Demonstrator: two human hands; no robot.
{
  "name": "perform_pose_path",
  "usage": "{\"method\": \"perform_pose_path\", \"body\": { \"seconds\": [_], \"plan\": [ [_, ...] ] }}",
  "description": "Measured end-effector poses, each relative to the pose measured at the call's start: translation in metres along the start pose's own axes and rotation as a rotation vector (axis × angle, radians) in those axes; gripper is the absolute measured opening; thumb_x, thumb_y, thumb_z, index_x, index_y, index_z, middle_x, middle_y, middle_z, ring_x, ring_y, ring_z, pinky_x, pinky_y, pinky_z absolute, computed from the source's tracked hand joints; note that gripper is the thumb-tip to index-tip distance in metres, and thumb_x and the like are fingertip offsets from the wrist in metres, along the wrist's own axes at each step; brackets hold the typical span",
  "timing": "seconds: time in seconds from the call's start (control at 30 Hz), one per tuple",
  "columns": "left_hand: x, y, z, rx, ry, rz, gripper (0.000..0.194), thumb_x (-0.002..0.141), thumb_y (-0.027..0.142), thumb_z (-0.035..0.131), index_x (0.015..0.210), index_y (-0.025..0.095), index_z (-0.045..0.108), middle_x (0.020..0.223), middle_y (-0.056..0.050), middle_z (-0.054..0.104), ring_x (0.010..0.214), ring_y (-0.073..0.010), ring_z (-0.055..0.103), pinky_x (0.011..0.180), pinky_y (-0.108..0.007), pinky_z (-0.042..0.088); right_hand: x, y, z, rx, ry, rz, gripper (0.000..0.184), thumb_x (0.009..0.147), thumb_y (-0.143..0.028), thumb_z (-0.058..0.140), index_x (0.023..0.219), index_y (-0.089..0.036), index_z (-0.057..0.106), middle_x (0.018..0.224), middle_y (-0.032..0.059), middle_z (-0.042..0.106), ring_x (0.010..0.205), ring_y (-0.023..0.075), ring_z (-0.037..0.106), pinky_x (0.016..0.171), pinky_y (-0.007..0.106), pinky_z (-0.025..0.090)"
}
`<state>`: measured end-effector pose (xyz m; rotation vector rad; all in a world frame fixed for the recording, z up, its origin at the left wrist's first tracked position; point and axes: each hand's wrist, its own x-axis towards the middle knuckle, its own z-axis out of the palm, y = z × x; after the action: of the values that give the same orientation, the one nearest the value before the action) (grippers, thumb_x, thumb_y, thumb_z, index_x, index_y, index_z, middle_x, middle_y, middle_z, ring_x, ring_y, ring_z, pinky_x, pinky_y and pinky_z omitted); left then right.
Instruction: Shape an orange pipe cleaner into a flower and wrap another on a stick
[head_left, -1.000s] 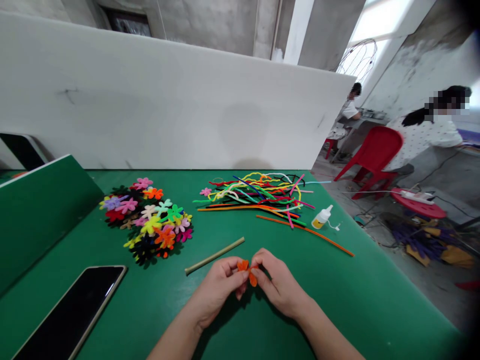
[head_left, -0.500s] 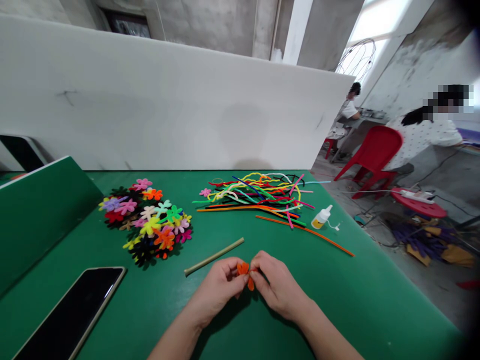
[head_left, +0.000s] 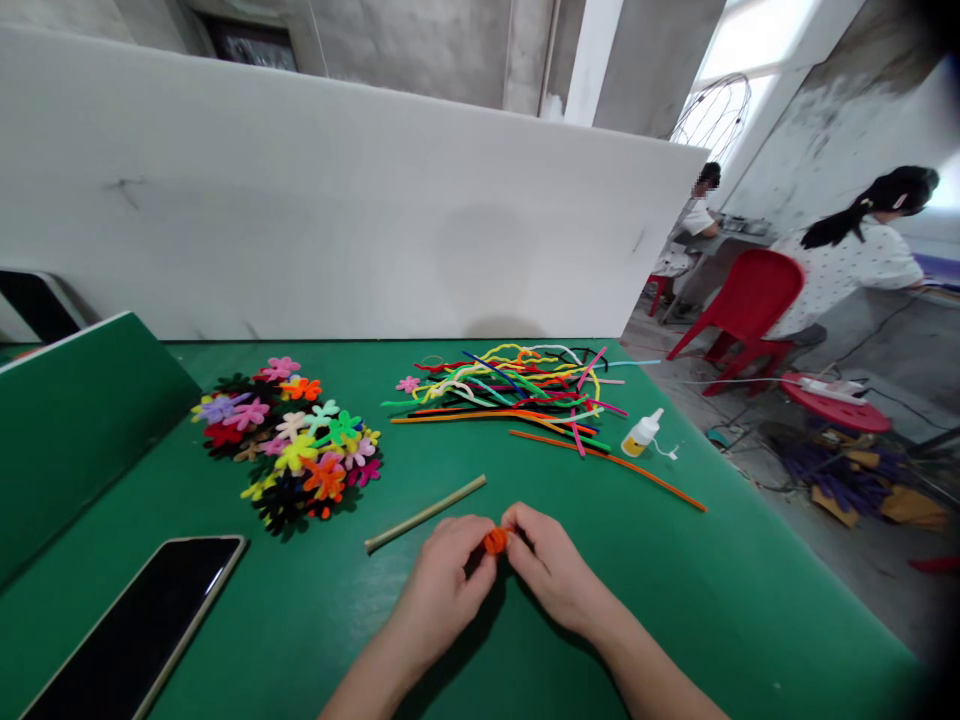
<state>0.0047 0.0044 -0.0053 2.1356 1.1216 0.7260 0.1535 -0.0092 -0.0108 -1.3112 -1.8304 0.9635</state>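
Observation:
Near the front middle of the green table, my left hand (head_left: 450,570) and my right hand (head_left: 546,560) pinch a small orange pipe-cleaner flower (head_left: 496,541) between them. Its folded loops are bunched together, and my fingertips cover part of it. Just beyond my left hand lies a thin greenish stick (head_left: 426,514). A single orange pipe cleaner (head_left: 637,468) lies to the right, past my right hand. On the left is a pile of finished pipe-cleaner flowers (head_left: 300,450) in many colours.
Loose pipe cleaners (head_left: 510,385) lie at the back. A small glue bottle (head_left: 642,434) stands uncapped on the right. A phone (head_left: 135,630) lies front left, beside a green panel (head_left: 90,430). A white board (head_left: 337,210) closes the back. Two people sit beyond, near a red chair (head_left: 757,300).
The orange flower has turned in my fingers and its petals now look bunched into a compact shape. My left hand has shifted slightly to the right.

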Motion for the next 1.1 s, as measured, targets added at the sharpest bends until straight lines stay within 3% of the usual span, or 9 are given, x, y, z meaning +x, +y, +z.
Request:
{"method": "perform_pose_path", "body": {
  "seconds": [0.23, 0.37, 0.43, 0.5, 0.57, 0.7, 0.8, 0.93, 1.1],
  "plan": [
    [-0.003, 0.000, 0.001, 0.322, 0.034, 0.247, 0.018, 0.076, 0.006, 0.038, 0.071, 0.016, 0.052, 0.065, -0.003, 0.054, 0.064, -0.0167, 0.046, 0.066, -0.031, 0.038, 0.005, 0.005, 0.002, 0.310, -0.037, 0.201, 0.012, 0.073, -0.015, 0.039, 0.062, -0.018, 0.042, 0.051, -0.0062, 0.034, 0.048, 0.0080, 0.031, 0.044, 0.019, 0.023],
    [-0.006, 0.004, 0.004, 0.354, 0.033, 0.319, 0.020, 0.079, 0.007, 0.037, 0.072, 0.017, 0.053, 0.065, -0.003, 0.054, 0.064, -0.0159, 0.045, 0.071, -0.033, 0.038, 0.005, 0.009, 0.002, 0.669, -0.161, 0.467, 0.006, 0.069, -0.017, 0.035, 0.064, -0.019, 0.040, 0.045, -0.0101, 0.026, 0.036, 0.0052, 0.019, 0.037, 0.018, 0.012],
    [-0.006, 0.005, 0.006, 0.322, 0.022, 0.318, 0.019, 0.078, 0.007, 0.038, 0.073, 0.017, 0.054, 0.066, -0.003, 0.054, 0.065, -0.0160, 0.045, 0.071, -0.033, 0.037, 0.005, 0.010, 0.001, 0.724, -0.180, 0.501, 0.005, 0.066, -0.016, 0.036, 0.063, -0.019, 0.040, 0.045, -0.0103, 0.028, 0.035, 0.0043, 0.018, 0.036, 0.018, 0.009],
    [-0.005, 0.005, 0.007, 0.234, 0.019, 0.262, 0.018, 0.076, 0.007, 0.040, 0.071, 0.017, 0.054, 0.065, -0.002, 0.054, 0.065, -0.0161, 0.045, 0.068, -0.031, 0.037, 0.005, 0.010, 0.002, 0.719, -0.162, 0.469, 0.005, 0.065, -0.016, 0.037, 0.062, -0.019, 0.040, 0.043, -0.0106, 0.028, 0.035, 0.0043, 0.018, 0.036, 0.018, 0.010],
    [-0.003, 0.004, 0.007, 0.057, 0.039, 0.120, 0.016, 0.072, 0.006, 0.043, 0.068, 0.016, 0.055, 0.064, -0.002, 0.053, 0.064, -0.0156, 0.045, 0.063, -0.029, 0.037, 0.006, 0.008, 0.002, 0.657, -0.103, 0.379, 0.007, 0.068, -0.016, 0.039, 0.062, -0.018, 0.041, 0.043, -0.0103, 0.027, 0.037, 0.0050, 0.021, 0.037, 0.018, 0.014],
    [0.001, 0.004, 0.005, -0.541, 0.060, -0.282, 0.007, 0.070, 0.011, 0.049, 0.068, 0.015, 0.055, 0.059, 0.001, 0.050, 0.055, -0.0108, 0.043, 0.053, -0.022, 0.035, 0.005, 0.004, 0.002, 0.485, 0.008, 0.118, 0.008, 0.076, -0.021, 0.047, 0.074, -0.015, 0.051, 0.058, -0.0038, 0.044, 0.051, 0.0077, 0.038, 0.047, 0.019, 0.030],
    [0.002, 0.002, 0.003, -0.974, 0.056, -0.463, 0.004, 0.069, 0.017, 0.056, 0.068, 0.014, 0.056, 0.057, 0.003, 0.049, 0.050, -0.0078, 0.040, 0.048, -0.019, 0.033, 0.004, 0.002, 0.001, 0.434, 0.026, 0.011, 0.014, 0.079, -0.024, 0.049, 0.089, -0.015, 0.054, 0.070, 0.0003, 0.051, 0.061, 0.0106, 0.045, 0.055, 0.022, 0.036],
    [0.002, 0.000, 0.002, -1.273, 0.017, -0.537, 0.008, 0.065, 0.017, 0.063, 0.065, 0.012, 0.058, 0.052, 0.003, 0.050, 0.046, -0.0060, 0.040, 0.044, -0.018, 0.031, 0.003, 0.004, -0.002, 0.314, 0.058, -0.071, 0.013, 0.079, -0.025, 0.052, 0.088, -0.017, 0.057, 0.074, 0.0016, 0.052, 0.062, 0.0111, 0.047, 0.058, 0.023, 0.038],
    [0.001, -0.001, 0.003, -1.339, -0.065, -0.536, 0.009, 0.066, 0.017, 0.063, 0.061, 0.011, 0.057, 0.048, 0.002, 0.049, 0.044, -0.0055, 0.040, 0.043, -0.017, 0.030, 0.002, 0.004, -0.004, 0.217, 0.085, -0.130, 0.009, 0.079, -0.024, 0.052, 0.077, -0.016, 0.056, 0.071, 0.0010, 0.050, 0.062, 0.0111, 0.046, 0.057, 0.022, 0.037]
  ]
}}
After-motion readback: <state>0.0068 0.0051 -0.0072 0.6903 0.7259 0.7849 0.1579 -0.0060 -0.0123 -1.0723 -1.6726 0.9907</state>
